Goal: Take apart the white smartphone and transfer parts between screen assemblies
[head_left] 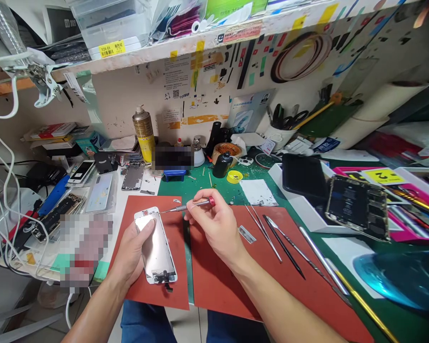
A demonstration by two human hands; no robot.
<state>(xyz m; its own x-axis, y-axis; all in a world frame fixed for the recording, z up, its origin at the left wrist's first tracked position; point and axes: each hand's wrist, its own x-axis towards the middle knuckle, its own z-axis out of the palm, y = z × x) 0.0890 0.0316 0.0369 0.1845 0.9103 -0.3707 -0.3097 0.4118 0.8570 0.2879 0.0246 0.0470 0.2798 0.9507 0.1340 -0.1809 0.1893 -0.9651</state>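
Note:
My left hand (130, 255) is closed round the left edge of a white phone screen assembly (158, 255), thumb lying on its silvery metal back. A dark flex cable hangs from the end of the screen nearest me. In my right hand (214, 224) is a thin screwdriver (180, 208) with a red end, pinched between thumb and fingers. Its tip points left at the upper right edge of the screen; whether it touches a screw is too small to tell. Beneath both hands lie reddish-brown mats (214, 281). A small metal plate (247, 234) lies right of my right hand.
Tweezers (266, 233) and several slim metal tools lie on the right mat. An opened phone (357, 207) rests on a white tray's edge. At the back stand a spray can (143, 133), a black bottle (222, 165) and a yellow lid (234, 176). White cables hang at left; a shelf (186, 47) overhangs.

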